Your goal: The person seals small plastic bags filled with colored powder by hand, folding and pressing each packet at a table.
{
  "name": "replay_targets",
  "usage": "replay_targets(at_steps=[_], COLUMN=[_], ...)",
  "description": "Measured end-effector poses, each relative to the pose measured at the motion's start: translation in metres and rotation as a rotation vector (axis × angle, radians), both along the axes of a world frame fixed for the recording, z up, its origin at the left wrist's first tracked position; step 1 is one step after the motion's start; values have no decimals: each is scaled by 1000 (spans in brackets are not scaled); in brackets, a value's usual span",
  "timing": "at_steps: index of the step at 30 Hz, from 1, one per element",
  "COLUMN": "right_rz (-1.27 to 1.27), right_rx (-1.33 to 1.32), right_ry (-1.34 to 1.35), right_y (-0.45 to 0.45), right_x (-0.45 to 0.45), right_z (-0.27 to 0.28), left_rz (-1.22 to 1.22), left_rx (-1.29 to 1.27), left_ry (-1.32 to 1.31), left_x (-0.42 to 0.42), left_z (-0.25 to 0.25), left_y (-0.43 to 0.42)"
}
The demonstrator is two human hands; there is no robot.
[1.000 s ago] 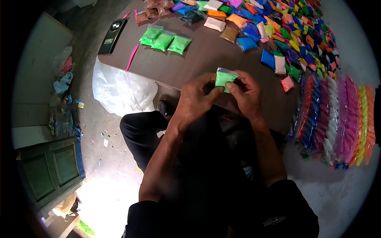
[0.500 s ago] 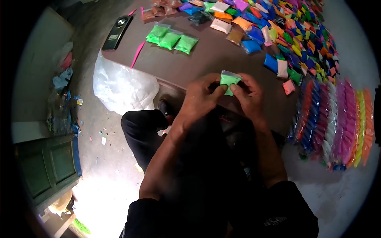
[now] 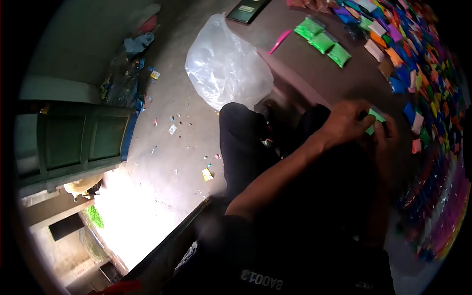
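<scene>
A small clear packet of bright green material (image 3: pixel 377 115) is pinched between my two hands, over the near edge of the brown table (image 3: pixel 314 78). My left hand (image 3: pixel 346 120) closes on its left side with thumb and fingers. On the other side, my right hand (image 3: pixel 387 135) grips it, though this hand is dim and partly blurred. Farther up the table lie several like green packets (image 3: pixel 322 42) in a slanting row. A pink strip (image 3: pixel 280 42) rests left of them.
A phone-like dark device (image 3: pixel 248 10) lies at the table's far corner. A pile of multicoloured packets (image 3: pixel 423 64) covers the right side, with long strips of twisted coloured packs (image 3: pixel 437 206) below. A large translucent plastic bag (image 3: pixel 226 64) stands on the littered floor beside a green door (image 3: pixel 83 135).
The camera view has swung left, so the table and hands now appear farther right and more floor and doorway shows. Both hands keep hold of the green packet.
</scene>
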State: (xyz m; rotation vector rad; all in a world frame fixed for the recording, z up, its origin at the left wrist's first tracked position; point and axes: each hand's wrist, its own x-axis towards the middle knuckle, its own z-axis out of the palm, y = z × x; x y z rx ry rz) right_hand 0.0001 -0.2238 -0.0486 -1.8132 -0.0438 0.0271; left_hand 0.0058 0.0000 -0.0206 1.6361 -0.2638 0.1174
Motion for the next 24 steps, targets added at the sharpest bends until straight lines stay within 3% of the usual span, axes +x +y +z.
replay_targets(at_steps=[1,2,9,11,19,22,24], right_rz=[13,-2,112,276,285,53,63], right_rx=[4,-162,-778,-1174,-1285,-927,-1044], right_ry=[3,120,-237,-657,-770,-385,-385], right_y=[16,26,-1,-1,1,-6,-13], right_x=[-2,-5,-4,-2,2,6,7], right_z=[22,52,29,37,40,30,28], left_rz=[13,6,21,22,44,33,40], left_rx=[4,2,10,-29,-23,-43,-50], left_ry=[3,-14,-117,-113,-126,-142,-145], left_x=[0,0,3,4,12,12,11], left_z=[-3,-5,-13,-14,-32,-33,-31], left_y=[0,-1,-4,-6,-26,-26,-26])
